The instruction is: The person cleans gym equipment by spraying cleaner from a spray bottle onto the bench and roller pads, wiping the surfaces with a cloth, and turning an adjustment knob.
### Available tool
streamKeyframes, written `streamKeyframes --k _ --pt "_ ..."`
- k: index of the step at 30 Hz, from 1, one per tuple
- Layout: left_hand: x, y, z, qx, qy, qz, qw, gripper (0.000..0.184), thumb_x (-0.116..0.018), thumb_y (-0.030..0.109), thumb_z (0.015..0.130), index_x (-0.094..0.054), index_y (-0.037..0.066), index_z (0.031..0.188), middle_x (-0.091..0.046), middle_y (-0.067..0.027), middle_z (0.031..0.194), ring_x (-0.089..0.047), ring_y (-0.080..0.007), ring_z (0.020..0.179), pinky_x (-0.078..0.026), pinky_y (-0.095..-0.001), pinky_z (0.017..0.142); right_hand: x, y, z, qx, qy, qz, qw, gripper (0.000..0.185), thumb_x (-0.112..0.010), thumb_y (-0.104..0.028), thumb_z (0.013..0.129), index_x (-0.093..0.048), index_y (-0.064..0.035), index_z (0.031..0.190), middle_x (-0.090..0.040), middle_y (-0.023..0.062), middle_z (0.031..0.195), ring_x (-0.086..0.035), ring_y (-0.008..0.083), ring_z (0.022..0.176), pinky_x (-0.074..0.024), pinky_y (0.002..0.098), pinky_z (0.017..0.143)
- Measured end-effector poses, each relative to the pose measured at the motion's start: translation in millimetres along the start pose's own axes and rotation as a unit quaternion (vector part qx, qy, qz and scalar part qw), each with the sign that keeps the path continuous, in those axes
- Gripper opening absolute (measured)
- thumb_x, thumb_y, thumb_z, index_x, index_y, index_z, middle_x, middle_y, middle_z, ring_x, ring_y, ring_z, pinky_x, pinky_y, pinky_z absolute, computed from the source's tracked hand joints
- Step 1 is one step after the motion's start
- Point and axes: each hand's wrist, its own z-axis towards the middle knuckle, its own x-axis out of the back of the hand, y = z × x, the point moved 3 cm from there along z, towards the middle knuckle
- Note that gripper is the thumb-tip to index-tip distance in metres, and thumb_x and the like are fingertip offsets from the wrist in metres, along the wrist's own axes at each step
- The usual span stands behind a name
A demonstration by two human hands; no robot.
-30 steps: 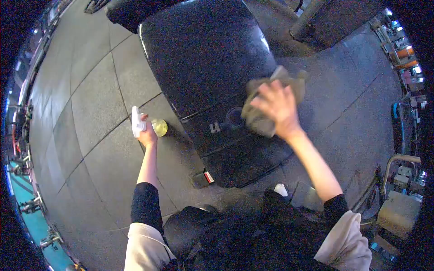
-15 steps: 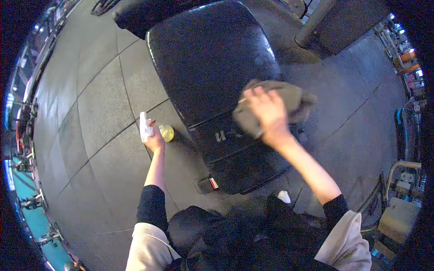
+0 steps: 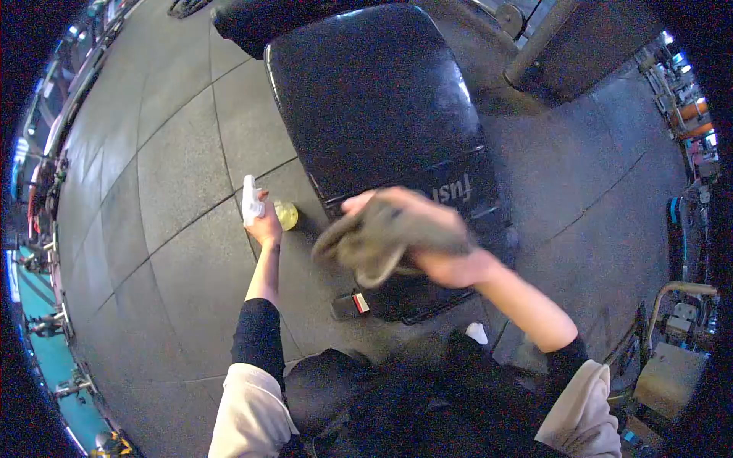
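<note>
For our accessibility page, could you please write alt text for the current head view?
A person's right hand holds a cloth over the near end of a shiny black pad, and the left hand grips a white-topped spray bottle. Grey tiled floor surrounds them.

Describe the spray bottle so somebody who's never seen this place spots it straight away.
Find the big glossy black pad at top centre. Off its lower left corner is the person's left hand, gripping the spray bottle. Its white trigger head and yellow body set it apart from the drab, rumpled cloth in the right hand.
</note>
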Motion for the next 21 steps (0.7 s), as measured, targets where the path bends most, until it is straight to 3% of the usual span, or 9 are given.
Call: streamKeyframes --k 1,3,5,7,8,15,17,19,21 --pt "2.0 10.9 -0.8 0.000 0.000 0.000 1.000 0.037 -0.052 0.012 0.080 -0.053 0.003 0.116 -0.060 -0.0085 0.103 -0.057 -0.0193 0.096 -0.041 -0.0306 0.089 12.7 -4.7 -7.8 -0.030 0.030 -0.058 0.997 0.044 -0.048 -0.007 0.083 -0.042 -0.0010 0.126 -0.041 0.0167 0.133 -0.039 0.0306 0.123 -0.0309 0.0359 0.102" --pt "5.0 32.6 -3.1 0.035 0.013 -0.047 0.998 0.041 -0.052 0.013 0.080 -0.051 0.004 0.120 -0.060 -0.0087 0.107 -0.057 -0.0194 0.097 -0.041 -0.0310 0.089 23.6 51.6 -28.6 -0.164 0.334 0.273 0.887 0.043 -0.048 -0.020 0.089 -0.042 -0.0021 0.127 -0.046 0.0128 0.130 -0.039 0.0241 0.123 -0.0299 0.0331 0.101" --pt "8.2 34.3 -1.6 0.041 0.007 -0.037 0.998 0.043 -0.053 0.013 0.080 -0.050 0.005 0.123 -0.060 -0.0079 0.109 -0.056 -0.0181 0.099 -0.040 -0.0301 0.089 51.9 59.8 -29.6 -0.309 0.337 0.236 0.857 0.051 -0.049 -0.037 0.090 -0.043 -0.0021 0.127 -0.048 0.0106 0.127 -0.039 0.0187 0.121 -0.0296 0.0329 0.101" --pt "7.1 27.4 -0.1 0.026 -0.025 -0.011 0.999 0.043 -0.055 0.015 0.082 -0.049 0.005 0.123 -0.060 -0.0070 0.109 -0.056 -0.0161 0.098 -0.040 -0.0288 0.089 57.4 47.1 -16.1 -0.266 0.298 0.002 0.917 0.059 -0.048 -0.047 0.088 -0.045 -0.0029 0.126 -0.051 0.0101 0.123 -0.041 0.0179 0.117 -0.0301 0.0316 0.100" --pt "6.5 23.5 -0.3 0.024 -0.030 -0.009 0.999 0.045 -0.054 0.015 0.082 -0.047 0.004 0.125 -0.059 -0.0077 0.108 -0.055 -0.0155 0.097 -0.040 -0.0291 0.088 62.9 54.2 -23.2 -0.368 0.260 0.028 0.893 0.049 -0.050 -0.035 0.090 -0.042 -0.0043 0.128 -0.049 0.0044 0.124 -0.043 0.0144 0.113 -0.0317 0.0287 0.097" --pt "25.2 28.1 -53.4 0.084 -0.141 -0.117 0.980 0.049 -0.054 0.009 0.074 -0.049 0.001 0.122 -0.060 -0.0100 0.108 -0.056 -0.0161 0.101 -0.040 -0.0291 0.090 77.5 74.9 -63.7 -0.324 0.280 0.052 0.902 0.039 -0.058 -0.021 0.086 -0.048 -0.0024 0.120 -0.057 0.0053 0.111 -0.053 0.0143 0.100 -0.0412 0.0287 0.087" --pt "26.3 24.6 -61.0 0.135 -0.195 -0.131 0.963 0.072 -0.064 0.012 0.070 -0.033 0.002 0.134 -0.049 -0.0147 0.125 -0.049 -0.0211 0.112 -0.036 -0.0320 0.096 82.9 77.3 -69.4 -0.329 0.261 0.090 0.903 0.036 -0.059 -0.018 0.085 -0.050 -0.0015 0.117 -0.058 0.0059 0.109 -0.055 0.0144 0.097 -0.0429 0.0285 0.086" --pt "26.8 18.4 -68.1 -0.023 -0.138 -0.075 0.987 0.111 -0.080 0.023 0.060 -0.006 0.003 0.140 -0.041 -0.0152 0.129 -0.043 -0.0244 0.115 -0.034 -0.0351 0.098 85.6 82.4 -76.4 -0.323 0.275 0.069 0.903 0.036 -0.060 -0.013 0.083 -0.049 -0.0008 0.116 -0.058 0.0063 0.109 -0.056 0.0147 0.097 -0.0436 0.0292 0.086" --pt "39.0 8.4 -76.7 -0.015 -0.098 0.036 0.994 0.128 -0.086 0.026 0.048 0.002 0.001 0.139 -0.035 -0.0164 0.133 -0.031 -0.0294 0.124 -0.024 -0.0408 0.105 87.8 88.0 -83.9 -0.317 0.283 -0.026 0.905 0.041 -0.066 -0.012 0.078 -0.051 0.0010 0.114 -0.060 0.0095 0.106 -0.056 0.0156 0.097 -0.0434 0.0304 0.086"
